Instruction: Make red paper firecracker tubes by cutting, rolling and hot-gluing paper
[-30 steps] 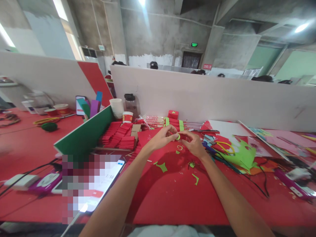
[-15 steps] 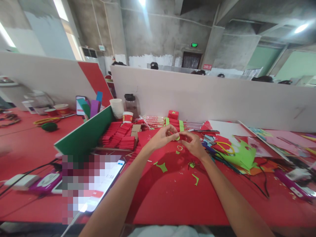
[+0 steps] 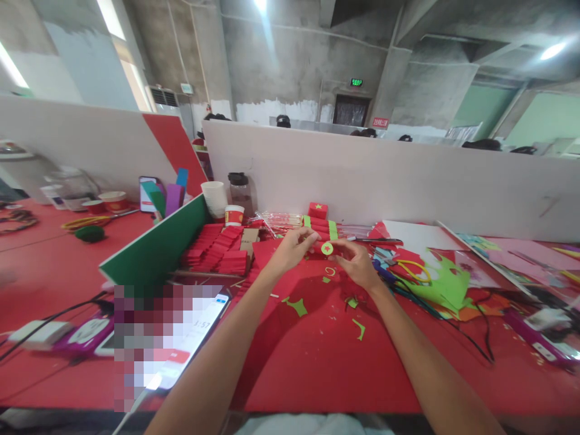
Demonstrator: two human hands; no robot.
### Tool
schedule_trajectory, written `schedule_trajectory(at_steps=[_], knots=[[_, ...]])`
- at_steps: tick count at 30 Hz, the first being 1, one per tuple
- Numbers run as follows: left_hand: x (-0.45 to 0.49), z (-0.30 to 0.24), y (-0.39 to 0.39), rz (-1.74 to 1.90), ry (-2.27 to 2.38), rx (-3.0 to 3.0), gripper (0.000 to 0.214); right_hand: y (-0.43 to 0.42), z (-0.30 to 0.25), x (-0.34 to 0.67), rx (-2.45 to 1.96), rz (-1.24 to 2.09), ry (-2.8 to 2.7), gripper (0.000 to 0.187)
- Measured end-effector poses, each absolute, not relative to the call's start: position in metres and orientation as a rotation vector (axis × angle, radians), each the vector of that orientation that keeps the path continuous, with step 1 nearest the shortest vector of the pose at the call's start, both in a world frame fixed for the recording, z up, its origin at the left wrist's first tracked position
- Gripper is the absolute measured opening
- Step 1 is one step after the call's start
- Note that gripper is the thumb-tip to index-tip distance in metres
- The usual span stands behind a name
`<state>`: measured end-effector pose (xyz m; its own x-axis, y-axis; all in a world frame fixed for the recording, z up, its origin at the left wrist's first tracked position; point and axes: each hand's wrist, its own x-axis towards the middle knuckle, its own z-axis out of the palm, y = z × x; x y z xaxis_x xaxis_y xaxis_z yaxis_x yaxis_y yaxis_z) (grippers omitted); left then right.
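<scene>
A small yellow-green paper disc (image 3: 330, 244) with a red star faces me above the red tabletop (image 3: 326, 368). My right hand (image 3: 357, 264) pinches the disc's right edge between thumb and fingers. Just left of it, my left hand (image 3: 292, 251) is closed with thumb and forefinger together; whatever is at its fingertips is too small to make out. Below the hands lie a thin yellow ring (image 3: 330, 267) and several green paper scraps (image 3: 296, 307). Behind them sits a bundle of red paper rolls with green bands (image 3: 333, 231).
Folded red paper strips (image 3: 212, 244) lie left, by a green board (image 3: 154, 248). A lit phone (image 3: 194, 338) lies near my left forearm. Scissors with yellow handles (image 3: 419, 270), green paper (image 3: 448, 284) and cables are to the right. A white partition (image 3: 385, 181) stands behind.
The disc has turned to show its star face. My left fingertips have drawn back slightly left from it, while my right hand has stayed almost in place.
</scene>
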<state>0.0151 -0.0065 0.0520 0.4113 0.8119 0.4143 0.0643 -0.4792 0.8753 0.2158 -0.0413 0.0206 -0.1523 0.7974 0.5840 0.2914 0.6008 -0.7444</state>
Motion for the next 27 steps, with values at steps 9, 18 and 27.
schedule_trajectory(at_steps=[9,18,27], knots=[[0.014,0.054,-0.009,1.147,0.718,1.811,0.028,-0.042,0.021,0.216,-0.907,0.551,-1.710,0.031],[0.016,0.059,-0.019,1.027,0.757,1.982,0.030,-0.044,0.024,0.217,-0.980,0.487,-1.799,0.029],[0.018,0.049,-0.010,1.072,0.786,2.022,0.029,-0.044,0.022,0.218,-1.038,0.434,-1.888,0.030]])
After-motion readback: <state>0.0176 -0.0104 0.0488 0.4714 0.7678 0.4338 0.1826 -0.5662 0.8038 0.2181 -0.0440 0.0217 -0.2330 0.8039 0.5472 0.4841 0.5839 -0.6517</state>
